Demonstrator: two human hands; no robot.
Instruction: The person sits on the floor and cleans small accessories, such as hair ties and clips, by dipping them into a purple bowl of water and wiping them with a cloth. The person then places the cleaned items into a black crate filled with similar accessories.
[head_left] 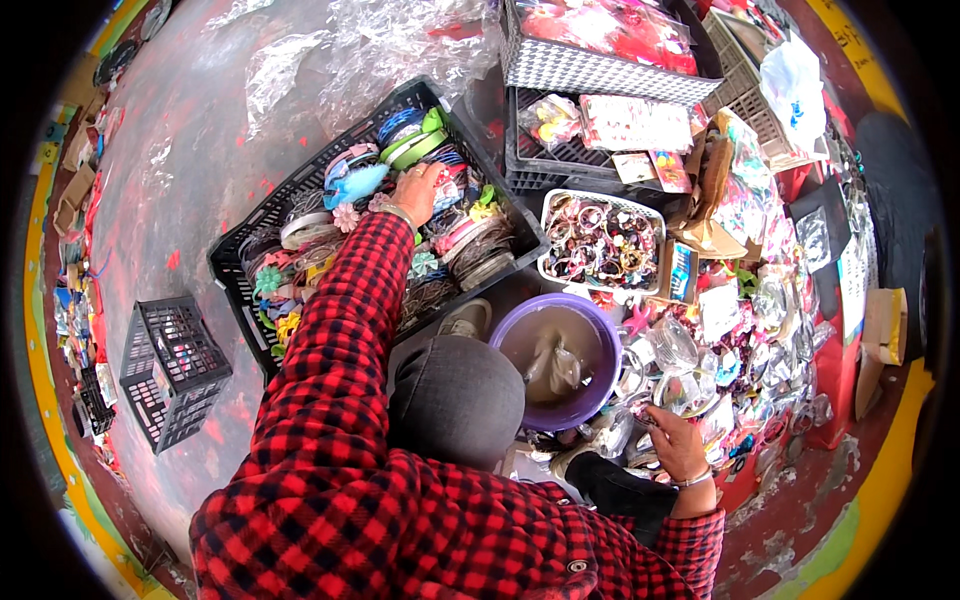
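Observation:
My left hand [415, 193] reaches into a black plastic crate [262, 342] packed with colourful headbands [408, 150], some with fabric flowers and bows. Its fingers point down among the headbands and their tips are hidden, so I cannot tell whether it grips one. My right hand [680, 445] is at the right, over a heap of small plastic-wrapped accessories [735, 385]. Its fingers are bent and closed together, and whatever they hold is too small to make out. A purple basin [612, 355] of murky water, with a wet pale cloth or bag [555, 365] in it, stands between my knees.
A white basket [547, 240] of hair ties and bands sits behind the basin. Stacked dark crates [610, 75] with packaged goods rise at the back. A smaller black crate [170, 345] stands at the left. Crumpled clear plastic [360, 55] lies on the floor beyond.

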